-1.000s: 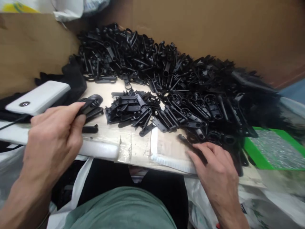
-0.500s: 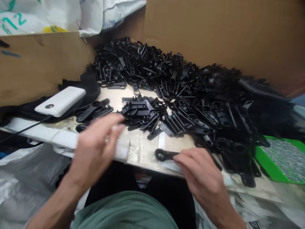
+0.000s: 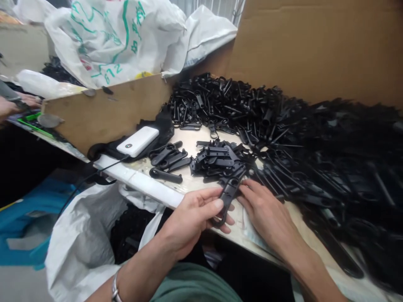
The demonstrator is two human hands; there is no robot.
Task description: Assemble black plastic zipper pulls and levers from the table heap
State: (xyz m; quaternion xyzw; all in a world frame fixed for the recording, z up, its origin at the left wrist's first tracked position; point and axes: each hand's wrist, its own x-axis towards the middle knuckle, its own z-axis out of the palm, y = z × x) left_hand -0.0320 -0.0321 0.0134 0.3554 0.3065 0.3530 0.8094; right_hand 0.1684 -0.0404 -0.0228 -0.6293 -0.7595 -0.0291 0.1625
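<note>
My left hand (image 3: 192,218) pinches a flat black plastic part (image 3: 227,196) between thumb and fingers at the table's near edge. My right hand (image 3: 267,214) touches the same part's upper end with its fingertips, fingers curled around it. Just beyond lies a small stack of like black parts (image 3: 220,161). Behind and to the right spreads a big heap of black plastic parts (image 3: 283,126). A few assembled pieces (image 3: 166,157) lie to the left.
A white power bank (image 3: 137,141) with a cable rests on black cloth at the left. Cardboard walls (image 3: 103,109) fence the table. White sacks (image 3: 122,37) stand behind. Another person's hand (image 3: 9,105) works at the far left. A white bag (image 3: 85,235) hangs below the table edge.
My left hand let go of a part at the left and came to the middle. My right hand picked up a black part; both hands now hold it. The view swung left.
</note>
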